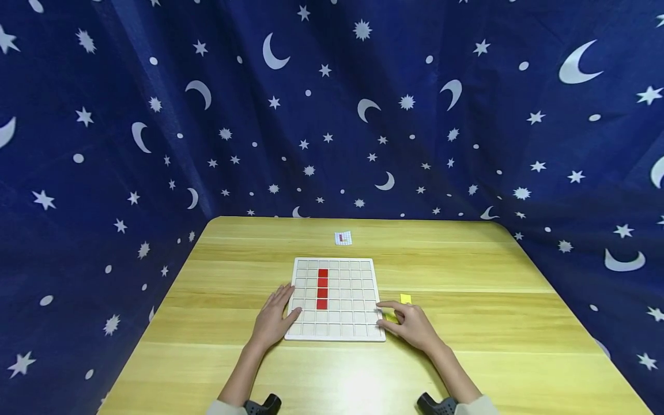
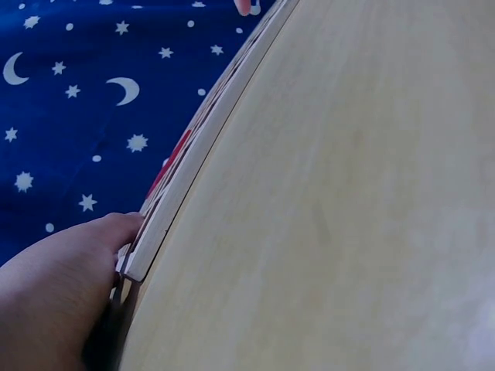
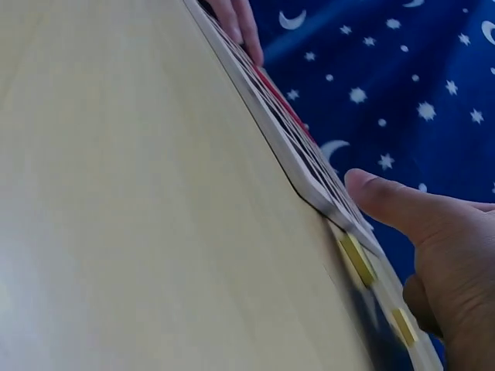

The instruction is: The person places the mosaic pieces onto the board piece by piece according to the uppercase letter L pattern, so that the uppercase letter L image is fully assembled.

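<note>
Backdrop (image 1: 332,115): dark blue cloth printed with white moons and stars, hung behind and to both sides of the work area; it closes off everything beyond.

Table (image 1: 467,323): light wooden top, grain running left to right; it carries everything below.

Grid board (image 1: 335,298): white square tray divided into small cells, flat on the table, centred in front of the person, well inside the table edges.

Left hand (image 1: 274,320): fingers straight and relaxed, lying flat against the board's left rim near the front corner. Judgement: placed there to brace the board against sliding. The left wrist view shows the hand touching the corner edge (image 2: 139,259); nothing is held.

Right hand (image 1: 410,323): index finger extended onto the board's right rim, other fingers loosely curled over the table. I cannot tell whether they pinch anything; the right wrist view shows the thumb (image 3: 387,201) near the board edge, gripping nothing visible.

Red strip (image 1: 323,289): four red tiles filling a vertical run of cells, left of board centre.

Yellow pieces (image 1: 405,298): small tiles on the table just beside the board's right rim; one is partly hidden under the right hand, so the count stays uncertain.

Reference card (image 1: 343,237): small gridded paper with a red mark, beyond the board, well apart from both hands.

Obstructions: nothing lies between either hand and the board.
</note>
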Available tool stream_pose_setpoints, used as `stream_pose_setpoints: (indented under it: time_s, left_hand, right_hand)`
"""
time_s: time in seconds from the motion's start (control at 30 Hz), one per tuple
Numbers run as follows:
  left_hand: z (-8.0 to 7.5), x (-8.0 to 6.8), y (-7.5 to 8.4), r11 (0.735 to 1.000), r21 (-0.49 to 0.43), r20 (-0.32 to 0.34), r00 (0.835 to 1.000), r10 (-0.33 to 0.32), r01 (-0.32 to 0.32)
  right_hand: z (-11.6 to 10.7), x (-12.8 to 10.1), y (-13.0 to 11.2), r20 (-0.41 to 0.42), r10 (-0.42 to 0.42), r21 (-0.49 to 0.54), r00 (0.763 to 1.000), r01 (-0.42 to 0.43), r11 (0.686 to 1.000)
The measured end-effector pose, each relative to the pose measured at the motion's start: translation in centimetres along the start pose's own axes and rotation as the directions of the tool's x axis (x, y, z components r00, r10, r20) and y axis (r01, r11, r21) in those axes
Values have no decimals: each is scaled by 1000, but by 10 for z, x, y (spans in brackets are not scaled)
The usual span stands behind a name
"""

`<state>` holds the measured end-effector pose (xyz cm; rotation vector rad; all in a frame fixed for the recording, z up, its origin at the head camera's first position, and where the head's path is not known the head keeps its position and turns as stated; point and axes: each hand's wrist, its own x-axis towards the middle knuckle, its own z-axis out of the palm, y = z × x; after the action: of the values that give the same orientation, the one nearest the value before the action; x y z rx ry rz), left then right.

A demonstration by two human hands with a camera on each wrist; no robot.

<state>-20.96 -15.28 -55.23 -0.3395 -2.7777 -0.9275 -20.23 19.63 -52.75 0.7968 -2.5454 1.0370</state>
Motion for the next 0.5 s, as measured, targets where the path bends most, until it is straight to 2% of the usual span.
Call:
stream_pose_setpoints:
  time_s: [0.13, 0.3, 0.4, 0.5]
  left_hand:
    - [1, 0, -1, 1000, -2, 5, 1000, 1, -1]
    - [1, -1, -1, 1000, -3, 6, 1000, -7, 7]
    - [0, -1, -2, 1000, -1, 3, 1000, -5, 5]
    - [0, -1, -3, 1000, 1, 3, 1000, -1, 1]
  right_hand:
    - [-9, -6, 6, 23, 72, 1, 997, -72, 997]
    - [-17, -15, 13, 68, 172, -30, 983, -170, 985]
    - [-19, -18, 17, 84, 192, -33, 978, -190, 981]
    - [-19, -19, 20, 69, 175, -30, 982, -173, 984]
